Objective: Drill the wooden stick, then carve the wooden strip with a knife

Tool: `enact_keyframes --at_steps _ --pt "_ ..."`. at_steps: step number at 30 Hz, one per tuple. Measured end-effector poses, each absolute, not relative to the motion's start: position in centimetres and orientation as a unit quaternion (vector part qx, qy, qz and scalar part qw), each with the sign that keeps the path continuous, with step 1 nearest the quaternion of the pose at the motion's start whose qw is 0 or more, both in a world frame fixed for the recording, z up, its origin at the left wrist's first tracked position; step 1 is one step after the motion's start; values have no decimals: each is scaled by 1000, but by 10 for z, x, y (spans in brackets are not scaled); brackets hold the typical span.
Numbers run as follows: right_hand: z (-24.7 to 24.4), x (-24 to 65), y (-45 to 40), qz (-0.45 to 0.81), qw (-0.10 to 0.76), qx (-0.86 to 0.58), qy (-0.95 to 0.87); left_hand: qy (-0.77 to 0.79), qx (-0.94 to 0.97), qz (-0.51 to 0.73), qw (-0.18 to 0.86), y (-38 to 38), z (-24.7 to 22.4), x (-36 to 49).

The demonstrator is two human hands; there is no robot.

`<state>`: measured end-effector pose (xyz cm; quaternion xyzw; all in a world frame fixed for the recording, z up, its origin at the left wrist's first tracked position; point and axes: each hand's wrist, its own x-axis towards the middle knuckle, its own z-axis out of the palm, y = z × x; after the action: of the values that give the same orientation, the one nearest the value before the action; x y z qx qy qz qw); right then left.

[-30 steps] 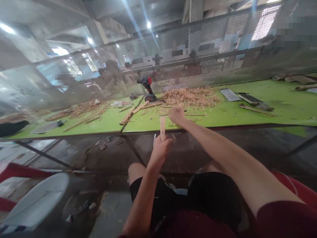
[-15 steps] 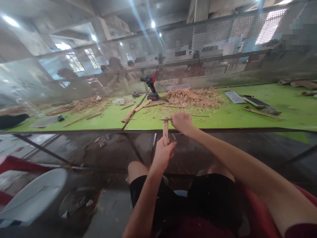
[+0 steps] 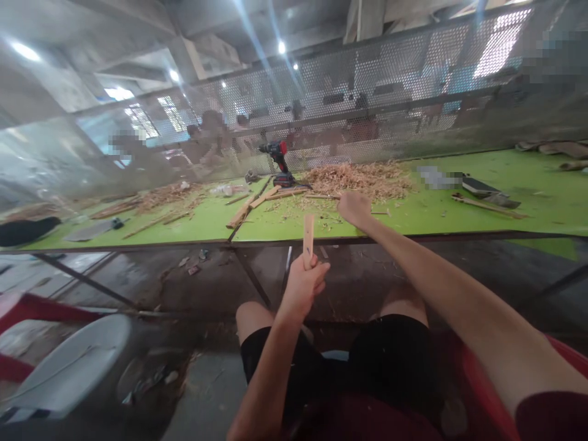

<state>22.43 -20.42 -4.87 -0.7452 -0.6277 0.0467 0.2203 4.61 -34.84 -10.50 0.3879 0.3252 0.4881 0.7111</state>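
My left hand (image 3: 305, 286) is closed around the lower end of a flat wooden strip (image 3: 309, 234), which points up and away from me at the table's front edge. A small dark mark shows on the strip just above my fingers. My right hand (image 3: 354, 210) is a fist over the green table, right of the strip and apart from it. It grips a knife; its handle is hidden in the fist, and the thin blade barely stands out against the shavings and sticks behind it.
A cordless drill (image 3: 278, 163) stands on the green table (image 3: 271, 229) beside a heap of wood shavings (image 3: 361, 179). Wooden pieces (image 3: 241, 212) lie left of centre. A dark flat block (image 3: 480, 185) is at right. Behind runs a mesh screen (image 3: 390, 116). A pale stool (image 3: 76, 361) stands lower left.
My right hand has moved with the knife up and to the right, off the top of the wooden strip. My left hand holds the strip in nearly the same place.
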Motion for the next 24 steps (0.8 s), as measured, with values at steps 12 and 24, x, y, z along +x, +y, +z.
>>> enact_keyframes --at_steps 12,24 --pt "-89 208 -284 384 415 -559 -607 200 292 555 753 -327 -129 39" --pt "-114 185 -327 556 517 -399 -514 326 491 618 520 -334 -139 37"
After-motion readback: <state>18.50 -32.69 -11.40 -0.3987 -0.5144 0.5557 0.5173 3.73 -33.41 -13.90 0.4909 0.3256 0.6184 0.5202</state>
